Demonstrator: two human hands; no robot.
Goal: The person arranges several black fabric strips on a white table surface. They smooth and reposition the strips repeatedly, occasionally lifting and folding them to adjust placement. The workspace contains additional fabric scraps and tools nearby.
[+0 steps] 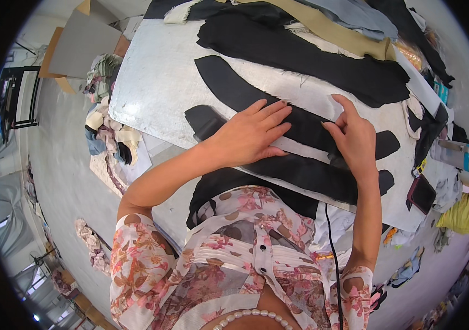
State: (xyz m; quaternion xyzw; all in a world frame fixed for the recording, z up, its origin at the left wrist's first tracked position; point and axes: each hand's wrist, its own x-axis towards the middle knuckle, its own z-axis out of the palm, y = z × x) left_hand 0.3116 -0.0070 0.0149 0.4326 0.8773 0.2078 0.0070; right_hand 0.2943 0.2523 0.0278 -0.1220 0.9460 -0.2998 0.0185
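My left hand (254, 133) lies flat with fingers stretched over a curved black fabric piece (226, 82) on the pale worktable (155, 71). Its fingertips rest on the cloth near the middle of the piece. Farther right, my right hand (357, 140) is over the same piece, thumb and index finger apart and the other fingers curled under, partly hidden. Nearer my body lies a second curved black fabric piece (311, 177), whose left end (204, 122) shows past my left wrist. What lies beneath my right palm is hidden.
A larger frayed black fabric piece (300, 60) lies beyond, with olive cloth (336, 30) and grey-blue cloth (361, 16) behind it. Fabric scraps (108, 129) hang at the table's left. On the right are a dark phone-like object (422, 193) and a yellow bag (468, 217).
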